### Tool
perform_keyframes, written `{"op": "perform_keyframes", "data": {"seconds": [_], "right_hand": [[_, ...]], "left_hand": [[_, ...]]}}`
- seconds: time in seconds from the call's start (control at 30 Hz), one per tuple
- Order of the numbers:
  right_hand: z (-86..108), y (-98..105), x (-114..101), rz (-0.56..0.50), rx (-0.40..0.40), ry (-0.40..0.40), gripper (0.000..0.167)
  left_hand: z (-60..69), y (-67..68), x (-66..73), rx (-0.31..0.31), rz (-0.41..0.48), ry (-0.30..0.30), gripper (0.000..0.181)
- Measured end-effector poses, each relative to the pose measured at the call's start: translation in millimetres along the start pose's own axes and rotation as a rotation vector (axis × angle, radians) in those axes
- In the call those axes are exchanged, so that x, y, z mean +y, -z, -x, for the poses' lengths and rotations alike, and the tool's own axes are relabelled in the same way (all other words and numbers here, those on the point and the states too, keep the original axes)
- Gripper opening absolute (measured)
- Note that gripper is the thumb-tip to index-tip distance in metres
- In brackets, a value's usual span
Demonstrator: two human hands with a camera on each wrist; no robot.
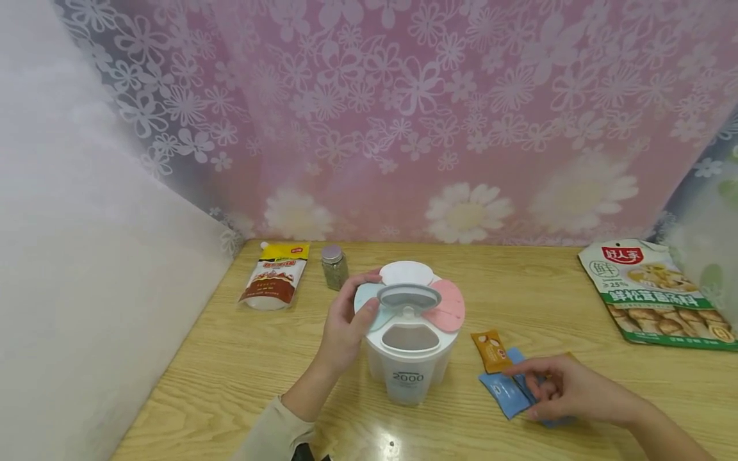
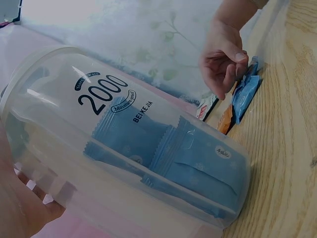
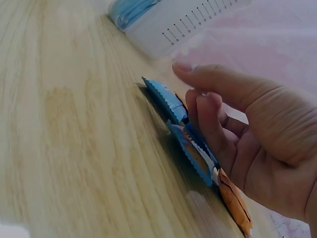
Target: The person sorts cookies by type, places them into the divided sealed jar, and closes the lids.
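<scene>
Head view, canister: the petal-lidded "2000" storage canister (image 1: 408, 381) stands upright on the bench (image 1: 259, 358), its grey front flap (image 1: 408, 296) raised behind an uncovered mouth (image 1: 410, 338).
Head view, left hand: the left hand (image 1: 344, 326) holds the canister's side, thumb on the pale-blue lid (image 1: 364, 293); pressing hard there might tip it, and a bump could drop the flap.
Head view, right hand: the right hand (image 1: 567, 390) hangs loosely curled over loose blue sachets (image 1: 505, 394), beside an orange sachet (image 1: 490, 351); they overlap, so two could come up together.
Left wrist view, front compartment: stacked blue packets (image 2: 208, 163) lie inside; another, pushed in crosswise, would probably snag at the mouth.
Right wrist view, fingertips: thumb and forefinger stand apart, nothing pinched that I can see; slick wrappers could slip from a shallow pinch.
</scene>
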State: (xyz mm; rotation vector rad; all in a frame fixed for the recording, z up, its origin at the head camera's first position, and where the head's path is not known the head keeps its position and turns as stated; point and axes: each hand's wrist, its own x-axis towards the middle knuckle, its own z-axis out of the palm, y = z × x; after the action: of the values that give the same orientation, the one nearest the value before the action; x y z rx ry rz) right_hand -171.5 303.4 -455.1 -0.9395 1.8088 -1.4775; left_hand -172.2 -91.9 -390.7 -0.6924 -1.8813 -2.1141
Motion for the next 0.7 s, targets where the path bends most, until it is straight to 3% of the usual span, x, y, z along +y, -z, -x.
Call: {"op": "perform_keyframes", "data": {"seconds": [0.43, 0.7], "right_hand": [[-11.2, -3, -1, 0.197, 0.073, -0.149, 0.050], [-14.2, -7, -6, 0.355, 0.088, -0.196, 0.060]], "left_hand": [[-0.5, 0.3, 1.2, -0.016, 0.008, 0.006, 0.039], [0.0, 0.2, 1.0, -0.005, 0.009, 0.000, 0.040]]}}
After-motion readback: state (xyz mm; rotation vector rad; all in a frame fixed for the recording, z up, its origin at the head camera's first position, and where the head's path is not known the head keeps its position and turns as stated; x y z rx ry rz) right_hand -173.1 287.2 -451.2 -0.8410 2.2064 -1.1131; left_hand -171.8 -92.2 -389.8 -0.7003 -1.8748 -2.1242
